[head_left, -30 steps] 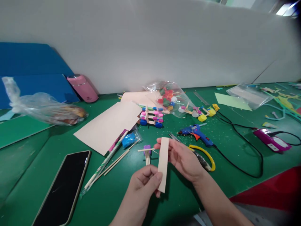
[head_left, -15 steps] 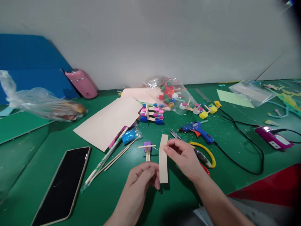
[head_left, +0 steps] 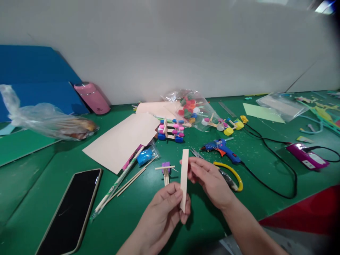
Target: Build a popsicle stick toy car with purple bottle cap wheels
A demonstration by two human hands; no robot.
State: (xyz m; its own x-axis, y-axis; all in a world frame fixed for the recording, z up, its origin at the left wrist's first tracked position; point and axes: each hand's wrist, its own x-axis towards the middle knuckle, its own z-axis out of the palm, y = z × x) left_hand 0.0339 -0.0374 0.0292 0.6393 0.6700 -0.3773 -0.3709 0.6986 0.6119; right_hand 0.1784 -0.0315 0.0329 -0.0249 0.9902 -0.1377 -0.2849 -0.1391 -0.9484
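Centre-low: pale strip [head_left: 184, 180], upright, lower end pinched between thumb and fingers of left hand [head_left: 170, 203]. Right hand [head_left: 208, 179], fingers curled, at strip's upper right; contact unclear. Pink bottle [head_left: 92, 98], upper left: small mark, illegible. Purple box [head_left: 307, 156], far right: pale label, unreadable.

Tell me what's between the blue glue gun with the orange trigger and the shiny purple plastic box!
Between the blue glue gun and the purple box, a thin black cable loops over the green table, in the head view.
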